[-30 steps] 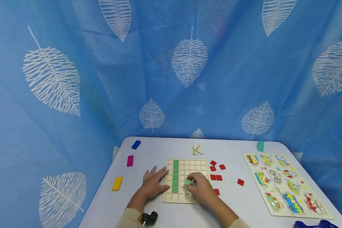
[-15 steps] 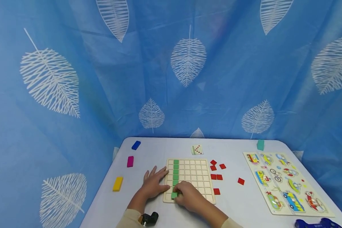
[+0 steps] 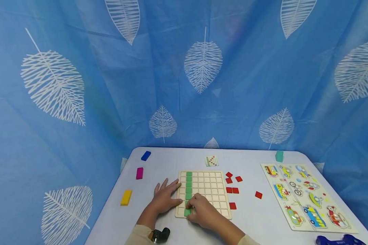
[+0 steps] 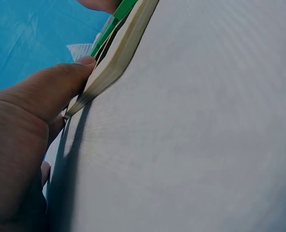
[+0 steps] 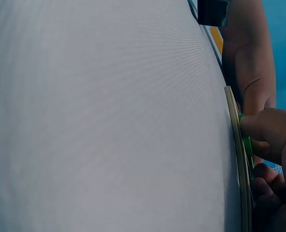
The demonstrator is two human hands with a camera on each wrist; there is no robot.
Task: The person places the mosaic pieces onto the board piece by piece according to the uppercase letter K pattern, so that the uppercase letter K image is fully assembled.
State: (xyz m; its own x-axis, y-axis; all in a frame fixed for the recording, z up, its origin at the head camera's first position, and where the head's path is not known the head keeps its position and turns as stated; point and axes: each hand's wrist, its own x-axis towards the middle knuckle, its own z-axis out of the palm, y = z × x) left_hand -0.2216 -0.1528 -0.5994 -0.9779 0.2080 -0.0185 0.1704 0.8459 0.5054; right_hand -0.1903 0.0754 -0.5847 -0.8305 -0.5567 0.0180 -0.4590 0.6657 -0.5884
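Note:
A wooden grid board (image 3: 214, 190) lies on the table with a column of green square tiles (image 3: 188, 185) in its second column from the left. At the column's near end my right hand (image 3: 203, 211) pinches a green tile (image 3: 187, 212) between thumb and fingers, right at the board's surface. In the right wrist view, the thumb presses by the green edge (image 5: 247, 142). My left hand (image 3: 165, 199) is spread at the board's left side, thumb and fingertips touching its rim. The left wrist view shows that thumb (image 4: 67, 72) on the board's corner.
Several red square tiles (image 3: 235, 190) lie right of the board. A small pattern card (image 3: 212, 161) sits behind it. Blue (image 3: 146, 156), magenta (image 3: 139, 173) and yellow blocks (image 3: 126, 197) stand left. A picture puzzle (image 3: 306, 197) and teal block (image 3: 279, 156) are at right.
My right hand has carried the green tile from the board's middle leftward to the near end of the green column, then shifted slightly nearer. My left hand has stayed at the rim.

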